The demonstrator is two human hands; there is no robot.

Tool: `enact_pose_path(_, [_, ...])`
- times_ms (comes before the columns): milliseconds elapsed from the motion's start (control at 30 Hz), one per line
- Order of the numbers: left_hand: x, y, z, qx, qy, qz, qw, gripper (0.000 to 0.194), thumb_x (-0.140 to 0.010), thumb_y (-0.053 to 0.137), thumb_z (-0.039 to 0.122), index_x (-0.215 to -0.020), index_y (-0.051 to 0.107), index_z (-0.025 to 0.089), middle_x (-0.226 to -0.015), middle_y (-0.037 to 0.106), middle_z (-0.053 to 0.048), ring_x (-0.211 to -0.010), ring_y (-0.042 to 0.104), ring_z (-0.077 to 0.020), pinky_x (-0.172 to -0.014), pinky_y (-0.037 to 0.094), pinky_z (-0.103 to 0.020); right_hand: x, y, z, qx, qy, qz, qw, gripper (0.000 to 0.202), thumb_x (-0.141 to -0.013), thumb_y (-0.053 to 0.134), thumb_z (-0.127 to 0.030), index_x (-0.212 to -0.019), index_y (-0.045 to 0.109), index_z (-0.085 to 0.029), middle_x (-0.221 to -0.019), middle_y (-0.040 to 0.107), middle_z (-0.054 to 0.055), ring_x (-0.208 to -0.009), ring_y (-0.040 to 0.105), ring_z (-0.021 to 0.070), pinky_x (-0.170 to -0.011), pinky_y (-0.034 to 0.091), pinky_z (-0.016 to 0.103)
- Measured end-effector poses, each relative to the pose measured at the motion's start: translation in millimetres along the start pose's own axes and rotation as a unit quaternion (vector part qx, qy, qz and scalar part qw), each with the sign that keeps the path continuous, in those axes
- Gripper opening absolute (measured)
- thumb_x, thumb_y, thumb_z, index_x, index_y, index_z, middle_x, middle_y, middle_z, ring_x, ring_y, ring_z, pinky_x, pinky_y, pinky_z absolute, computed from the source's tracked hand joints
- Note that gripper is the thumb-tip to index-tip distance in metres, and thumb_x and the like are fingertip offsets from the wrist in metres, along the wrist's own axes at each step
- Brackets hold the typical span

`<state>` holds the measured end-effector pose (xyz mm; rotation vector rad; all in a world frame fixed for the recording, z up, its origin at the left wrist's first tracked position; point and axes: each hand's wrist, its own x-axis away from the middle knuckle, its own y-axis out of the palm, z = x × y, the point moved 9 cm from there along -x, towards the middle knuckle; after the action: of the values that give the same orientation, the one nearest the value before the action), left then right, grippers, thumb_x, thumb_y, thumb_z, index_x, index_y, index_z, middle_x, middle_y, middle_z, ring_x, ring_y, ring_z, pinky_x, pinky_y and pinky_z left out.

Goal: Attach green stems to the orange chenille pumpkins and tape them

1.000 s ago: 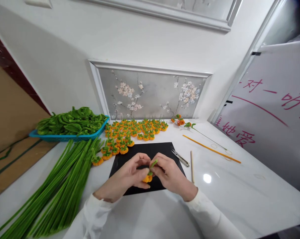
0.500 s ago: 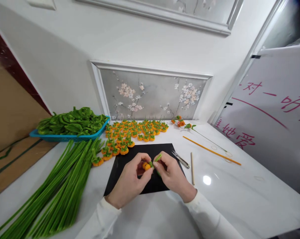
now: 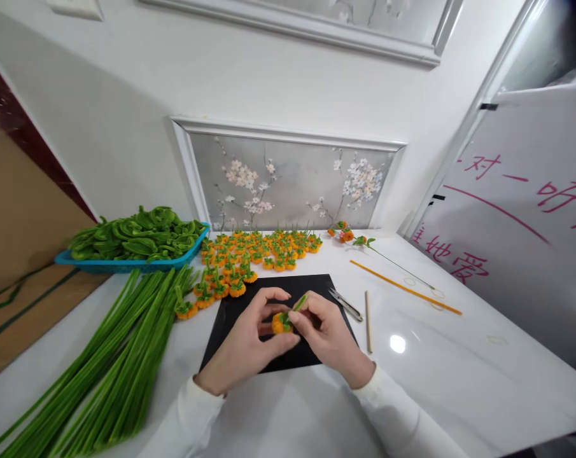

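From where I stand, the small fuzzy orange pumpkin-shaped piece (image 3: pixel 280 323) sits between the two hands, above the flat black rectangular mat (image 3: pixel 225 324). The left hand (image 3: pixel 240 346) has its grip spread, thumb and forefinger apart around the piece; whether the curled fingers behind press on it, I cannot tell. The right hand (image 3: pixel 330 334) has its grip pinched on the fuzzy green strip (image 3: pixel 301 303) at the top. With the left so loose, a tug or twist there could spin the piece or drop it on the mat, and too hard a pull could work the green part loose or bend it askew.

Just right of the mat's edge, the slim silver metal snips (image 3: pixel 347 305) lie with their blades parted, near the right hand; a careless sideways sweep could nick a finger or roll the thin pale wooden stick (image 3: pixel 369 324) away over the glossy white desk (image 3: pixel 412 388). Farther off, the finished-looking orange pieces with green tops (image 3: pixel 237 289) crowd together, so a brushing left sleeve could tip the nearest.
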<state>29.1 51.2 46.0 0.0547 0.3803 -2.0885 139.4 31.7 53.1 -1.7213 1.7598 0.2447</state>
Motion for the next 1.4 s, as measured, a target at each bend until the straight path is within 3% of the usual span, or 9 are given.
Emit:
enact_pose_path(67, [1.0, 1.1, 5.9, -0.096, 0.040, 0.012, 0.995, 0.047, -0.072, 0.071, 0.022, -0.113, 0.048, 0.027, -0.122, 0.049, -0.006, -0.112, 0.052, -0.0218, -0.090, 0.047, -0.033, -0.3, -1.7, 3.0, 0.008, 0.004, 0.011, 1.000, 0.023, -0.089, 0.051, -0.025, -0.067, 0.049, -0.019, -0.066, 0.043, -0.002, -0.058, 0.041, 0.0111, -0.053, 0.033, 0.024])
enact_pose_path(133, [2.0, 2.6, 10.8, -0.151, 0.070, 0.028, 0.986, 0.035, -0.076, 0.065, 0.018, -0.106, 0.050, 0.025, -0.123, 0.047, -0.006, -0.113, 0.050, -0.0216, -0.090, 0.048, -0.032, -0.5, -3.0, 4.7, 0.011, 0.005, 0.018, 1.000, 0.024, -0.090, 0.050, -0.026, -0.067, 0.048, -0.019, -0.067, 0.043, -0.002, -0.058, 0.041, 0.0113, -0.053, 0.033, 0.024])
enact_pose_path(333, [2.6, 1.2, 12.8, -0.165, 0.086, 0.045, 0.981, 0.010, -0.083, 0.053, 0.016, -0.091, 0.054, 0.020, -0.117, 0.048, -0.008, -0.100, 0.056, -0.0186, -0.076, 0.051, -0.026, -1.1, -2.7, 2.9, 0.010, -0.006, 0.014, 1.000, 0.022, -0.090, 0.050, -0.025, -0.068, 0.049, -0.019, -0.069, 0.046, -0.001, -0.061, 0.044, 0.0119, -0.055, 0.035, 0.025])
enact_pose_path(567, [-0.3, 4.2, 2.6, 0.013, 0.000, -0.005, 1.000, 0.009, -0.085, 0.050, 0.020, -0.080, 0.057, 0.016, -0.110, 0.049, -0.004, -0.061, 0.056, -0.0067, -0.063, 0.051, -0.025, -1.9, 0.8, -5.4, -0.006, -0.041, -0.020, 0.999, 0.017, -0.089, 0.051, -0.017, -0.073, 0.053, -0.018, -0.075, 0.052, 0.000, -0.067, 0.051, 0.0129, -0.062, 0.040, 0.025])
enact_pose_path(700, [0.5, 7.0, -5.6, 0.118, -0.076, -0.028, 0.990, 0.014, -0.084, 0.052, 0.022, -0.075, 0.059, 0.014, -0.101, 0.053, -0.004, -0.061, 0.055, -0.0069, -0.057, 0.049, -0.020, -1.0, 3.5, -9.4, -0.008, -0.059, -0.041, 0.997, 0.016, -0.091, 0.047, -0.013, -0.076, 0.053, -0.019, -0.078, 0.052, 0.001, -0.069, 0.051, 0.0126, -0.063, 0.041, 0.025])
enact_pose_path(867, [0.7, 7.2, -16.6, 0.211, -0.127, -0.034, 0.969, 0.011, -0.082, 0.055, 0.021, -0.083, 0.063, 0.013, -0.069, 0.059, -0.002, -0.057, 0.054, -0.0083, -0.050, 0.045, -0.014, -1.1, 3.5, -15.4, 0.006, -0.087, -0.046, 0.995, 0.016, -0.091, 0.045, -0.012, -0.079, 0.054, -0.019, -0.081, 0.053, 0.003, -0.073, 0.053, 0.0139, -0.067, 0.045, 0.027])
enact_pose_path(1167, [4.9, 11.7, -30.9, 0.326, -0.187, -0.032, 0.926, 0.014, -0.077, 0.056, 0.021, -0.074, 0.065, 0.011, -0.058, 0.056, 0.000, -0.048, 0.058, -0.0088, -0.042, 0.042, -0.012, 0.6, -1.2, -20.1, -0.018, -0.113, -0.015, 0.993, 0.013, -0.088, 0.053, -0.014, -0.088, 0.064, -0.020, -0.083, 0.062, 0.003, -0.076, 0.059, 0.0140, -0.069, 0.049, 0.026])
enact_pose_path(1267, [6.6, 14.3, -31.1, 0.336, -0.203, -0.032, 0.919, 0.014, -0.079, 0.056, 0.024, -0.077, 0.064, 0.013, -0.063, 0.056, 0.001, -0.049, 0.060, -0.0095, -0.045, 0.045, -0.014, 0.7, -2.0, -19.8, -0.030, -0.110, -0.014, 0.993, 0.014, -0.088, 0.054, -0.015, -0.084, 0.066, -0.020, -0.081, 0.062, 0.003, -0.074, 0.059, 0.0138, -0.066, 0.050, 0.025])
enact_pose_path(1400, [4.7, 12.2, -20.1, 0.285, -0.173, -0.035, 0.942, 0.026, -0.085, 0.054, 0.041, -0.100, 0.058, 0.021, -0.093, 0.061, -0.003, -0.068, 0.065, -0.0148, -0.061, 0.054, -0.026, -0.5, -5.0, -16.0, -0.036, -0.088, -0.004, 0.995, 0.014, -0.088, 0.053, -0.014, -0.080, 0.063, -0.019, -0.080, 0.060, 0.003, -0.074, 0.058, 0.0141, -0.067, 0.048, 0.026])
